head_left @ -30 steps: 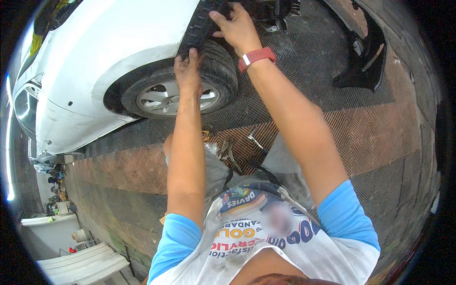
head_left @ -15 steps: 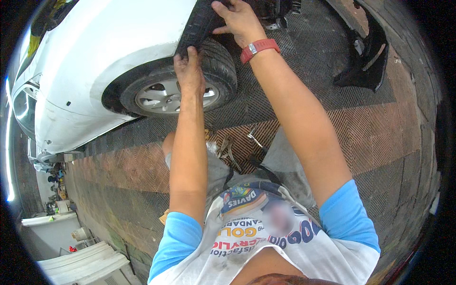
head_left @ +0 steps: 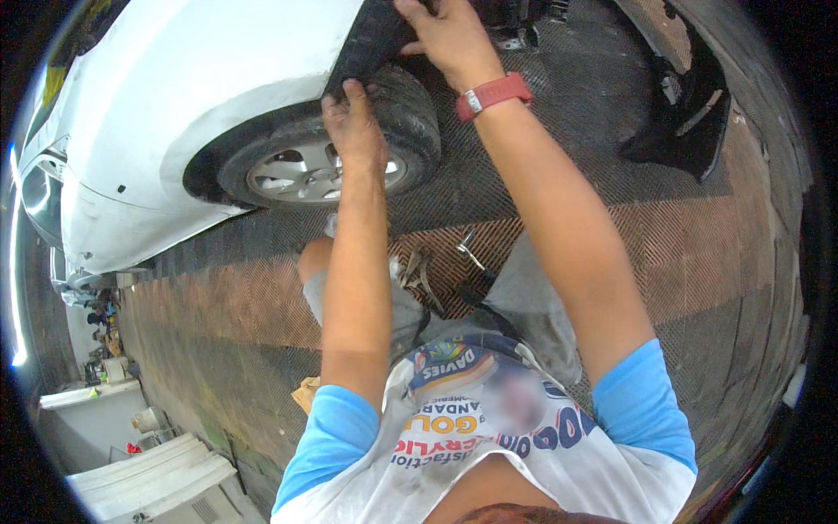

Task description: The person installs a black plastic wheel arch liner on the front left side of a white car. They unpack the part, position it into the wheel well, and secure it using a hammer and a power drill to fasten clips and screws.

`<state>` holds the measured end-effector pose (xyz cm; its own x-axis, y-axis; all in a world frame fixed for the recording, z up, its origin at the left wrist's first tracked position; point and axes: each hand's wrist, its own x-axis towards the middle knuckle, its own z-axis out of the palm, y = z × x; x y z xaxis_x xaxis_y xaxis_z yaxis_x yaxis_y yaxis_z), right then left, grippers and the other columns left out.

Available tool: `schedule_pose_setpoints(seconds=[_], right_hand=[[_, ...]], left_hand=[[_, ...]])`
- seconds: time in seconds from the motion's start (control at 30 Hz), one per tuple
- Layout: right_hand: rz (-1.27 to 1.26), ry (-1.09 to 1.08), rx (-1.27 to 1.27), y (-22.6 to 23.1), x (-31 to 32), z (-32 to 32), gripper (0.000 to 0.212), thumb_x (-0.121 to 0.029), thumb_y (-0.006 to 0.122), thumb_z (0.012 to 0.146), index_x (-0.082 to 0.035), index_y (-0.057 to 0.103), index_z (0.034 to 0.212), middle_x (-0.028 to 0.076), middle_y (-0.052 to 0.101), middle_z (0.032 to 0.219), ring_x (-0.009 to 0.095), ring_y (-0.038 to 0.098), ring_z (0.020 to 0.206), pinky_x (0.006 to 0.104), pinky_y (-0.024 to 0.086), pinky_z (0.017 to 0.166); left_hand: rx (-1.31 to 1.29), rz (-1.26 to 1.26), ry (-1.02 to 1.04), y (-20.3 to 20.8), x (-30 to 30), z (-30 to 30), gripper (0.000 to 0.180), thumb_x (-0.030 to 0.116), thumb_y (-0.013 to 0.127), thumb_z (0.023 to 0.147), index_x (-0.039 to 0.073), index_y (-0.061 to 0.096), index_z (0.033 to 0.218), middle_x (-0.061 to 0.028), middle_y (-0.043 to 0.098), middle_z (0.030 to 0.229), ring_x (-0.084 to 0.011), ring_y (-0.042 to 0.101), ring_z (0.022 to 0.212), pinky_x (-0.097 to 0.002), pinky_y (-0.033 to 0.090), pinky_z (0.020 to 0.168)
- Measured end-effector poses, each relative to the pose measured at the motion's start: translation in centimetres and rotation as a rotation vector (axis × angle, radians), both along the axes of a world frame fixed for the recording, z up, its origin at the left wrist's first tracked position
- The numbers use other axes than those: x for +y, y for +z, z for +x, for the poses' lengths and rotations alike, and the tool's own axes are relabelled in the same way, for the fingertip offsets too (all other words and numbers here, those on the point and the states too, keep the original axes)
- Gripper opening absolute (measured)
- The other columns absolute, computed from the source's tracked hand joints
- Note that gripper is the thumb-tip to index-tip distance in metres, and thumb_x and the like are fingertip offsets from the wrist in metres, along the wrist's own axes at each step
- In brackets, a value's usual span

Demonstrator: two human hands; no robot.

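Observation:
A black plastic liner panel (head_left: 367, 44) sits at the front edge of the white car fender (head_left: 218, 65), just above the tire (head_left: 410, 113). My left hand (head_left: 355, 131) grips the panel's lower end, thumb up and fingers partly hidden behind it. Higher up and to the right, my right hand (head_left: 454, 44) holds the panel's outer side; its uppermost fingers run to the frame's top edge. On that wrist is a red watch band (head_left: 497, 94). Below the panel, the silver spoked wheel rim (head_left: 305, 175) is partly covered by my left forearm.
A black curved car part (head_left: 685, 131) lies on the ribbed floor mat (head_left: 681, 236) at the far right. Between my legs are a metal tool (head_left: 470, 251) and some metal pieces (head_left: 421, 272). White cabinets (head_left: 166, 476) stand at the lower left.
My view has shifted slightly. Both hands appear a little farther right, with the right one also turned slightly, and both keep hold of the black liner panel.

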<state>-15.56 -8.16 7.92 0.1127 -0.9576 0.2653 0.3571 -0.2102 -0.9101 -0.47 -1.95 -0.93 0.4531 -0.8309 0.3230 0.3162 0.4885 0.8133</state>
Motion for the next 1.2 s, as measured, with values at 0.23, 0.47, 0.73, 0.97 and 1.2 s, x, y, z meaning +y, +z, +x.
schedule_pose_setpoints(seconds=[0.23, 0.47, 0.73, 0.97, 1.2], right_hand=[[0.016, -0.051, -0.008, 1.0, 2.3, 0.0, 0.074, -0.026, 0.062, 0.099, 0.011, 0.023, 0.15, 0.027, 0.053, 0.136, 0.028, 0.064, 0.109, 0.0352, 0.061, 0.072], [0.031, 0.02, 0.129, 1.3, 1.9, 0.5, 0.089, -0.017, 0.067, 0.095, 0.01, 0.006, 0.154, 0.027, 0.041, 0.148, 0.03, 0.06, 0.117, 0.0355, 0.06, 0.078], [-0.08, 0.14, 0.057, 1.4, 2.9, 0.6, 0.107, 0.0, 0.07, 0.089, 0.006, -0.015, 0.153, 0.024, 0.043, 0.145, 0.029, 0.061, 0.112, 0.0367, 0.061, 0.075], [0.059, -0.038, 0.044, 1.1, 3.8, 2.5, 0.097, 0.004, 0.066, 0.088, 0.004, -0.007, 0.153, 0.024, 0.044, 0.144, 0.031, 0.059, 0.116, 0.0401, 0.061, 0.076], [-0.125, -0.166, 0.161, -1.6, 3.0, 2.6, 0.095, -0.006, 0.077, 0.083, 0.012, 0.006, 0.142, 0.027, 0.052, 0.112, 0.028, 0.066, 0.092, 0.0359, 0.063, 0.062]], left_hand=[[0.006, -0.016, 0.017, -0.5, 0.1, -0.3, 0.039, 0.025, 0.067, 0.097, 0.002, 0.049, 0.123, -0.012, 0.065, 0.119, -0.0232, 0.064, 0.104, -0.0353, 0.052, 0.096], [0.111, -0.026, -0.039, 0.6, 0.5, -1.4, 0.038, 0.026, 0.063, 0.099, 0.003, 0.05, 0.126, -0.0106, 0.064, 0.121, -0.0232, 0.064, 0.108, -0.0384, 0.052, 0.098], [0.012, -0.018, -0.034, -0.8, 0.1, 0.1, 0.035, 0.019, 0.064, 0.1, 0.0, 0.048, 0.125, -0.0136, 0.067, 0.111, -0.0204, 0.066, 0.1, -0.034, 0.054, 0.089], [0.072, 0.062, 0.131, 0.0, 1.5, -0.5, 0.03, 0.006, 0.068, 0.095, -0.002, 0.052, 0.119, -0.0123, 0.066, 0.104, -0.0163, 0.063, 0.093, -0.0273, 0.051, 0.081], [0.159, 0.1, 0.141, 1.0, 2.2, -0.7, 0.022, 0.003, 0.069, 0.092, -0.002, 0.054, 0.106, -0.0114, 0.068, 0.095, -0.0151, 0.065, 0.085, -0.0274, 0.053, 0.075]])
